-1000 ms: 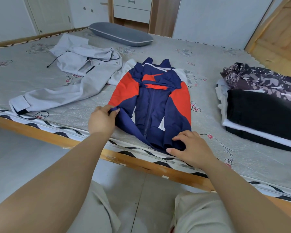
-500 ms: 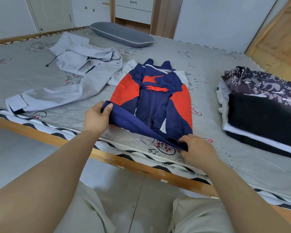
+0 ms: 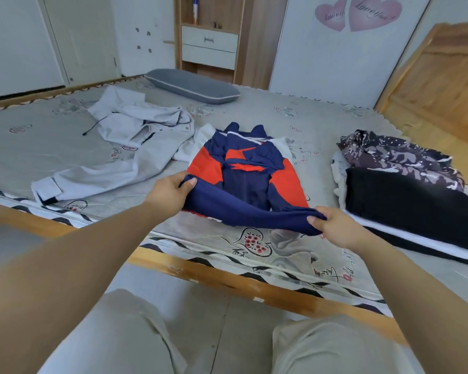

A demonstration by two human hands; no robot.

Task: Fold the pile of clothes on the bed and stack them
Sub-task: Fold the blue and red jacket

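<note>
A navy and red jacket (image 3: 247,174) lies lengthwise on the bed (image 3: 295,247), sleeves folded in, collar pointing away from me. My left hand (image 3: 170,194) pinches the hem's left corner, and my right hand (image 3: 335,228) grips the right corner. The hem hangs lifted between them, above the mattress, over the jacket's lower part. A light grey jacket (image 3: 114,155) lies spread out, unfolded, to the left. At the right stands a stack of folded clothes (image 3: 405,201), black and white layers with a dark patterned piece on top.
A grey pillow (image 3: 192,86) lies at the far side of the bed. The wooden bed frame (image 3: 227,279) runs across in front of my knees. A wooden board (image 3: 438,85) leans at the right, and a cabinet with drawers (image 3: 210,47) stands behind the bed.
Both hands have raised the jacket's hem off the mattress and carried it away from me, over the lower part of the jacket. The camera has tilted up.
</note>
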